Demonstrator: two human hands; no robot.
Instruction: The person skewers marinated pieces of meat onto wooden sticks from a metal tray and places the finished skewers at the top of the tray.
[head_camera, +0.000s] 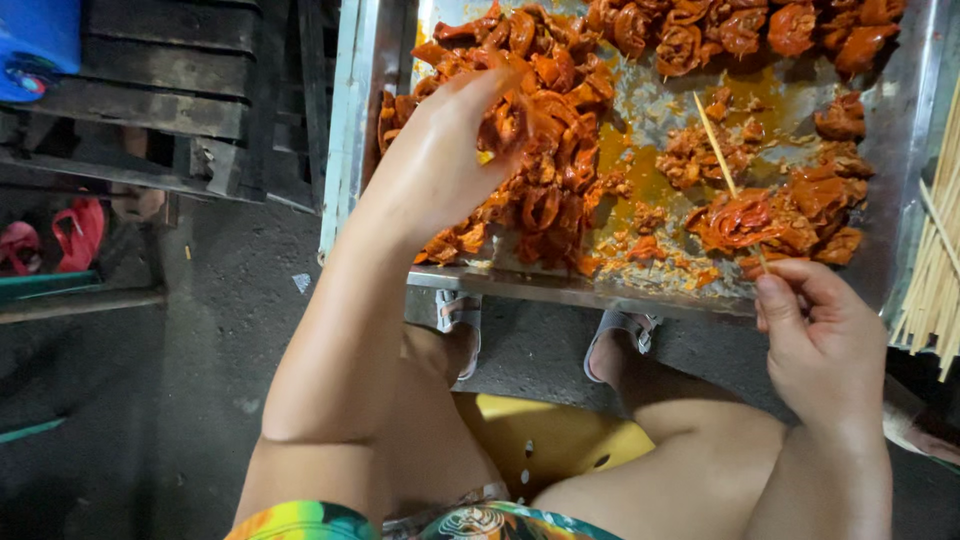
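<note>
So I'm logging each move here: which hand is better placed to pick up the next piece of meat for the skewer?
Left, probably. The left hand already rests on the heap of marinated meat in the metal tray. The right hand is busy, its grip pinching the bamboo skewer, which has a piece on it.

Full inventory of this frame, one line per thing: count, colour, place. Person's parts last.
metal tray: one, silver, top centre to right
marinated meat pieces: many, orange-red, heaped on the tray's left and along its far edge
bamboo skewer: one, pale, held over the tray, meat piece threaded on it
spare skewers: a bundle, pale, right edge beside the tray
stool: one, yellow, under the person
wooden pallet: dark, top left
blue container: one, top left corner
pink sandals: two, left edge
sandalled feet: two, grey sandals, under the tray's edge
left hand: reaching into the meat heap
right hand: pinching the skewer's lower end
</note>
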